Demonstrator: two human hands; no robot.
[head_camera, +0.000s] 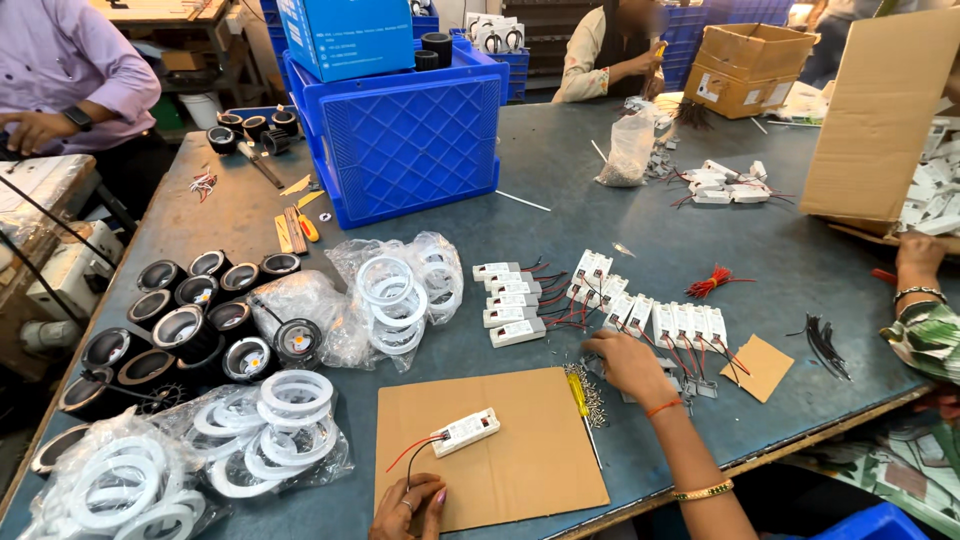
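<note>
A white rectangular driver box (466, 432) with a red and a black wire lies on a brown cardboard sheet (520, 470) at the table's near edge. My left hand (407, 505) rests on the sheet's front edge, fingertips beside the black wire's end, holding nothing. My right hand (627, 365) reaches forward, palm down, over small metal parts next to a row of white driver boxes (685, 325). Its fingers are curled and hide what is under them. A yellow-handled screwdriver (579, 395) and a pile of screws (592, 392) lie just left of that hand.
White rings in clear bags (400, 295) and black round lamp housings (195, 320) fill the left side. A blue crate (410, 140) stands at the back. Other people sit at the far left, far side and right, where a hand (918, 255) rests by a cardboard box (880, 110).
</note>
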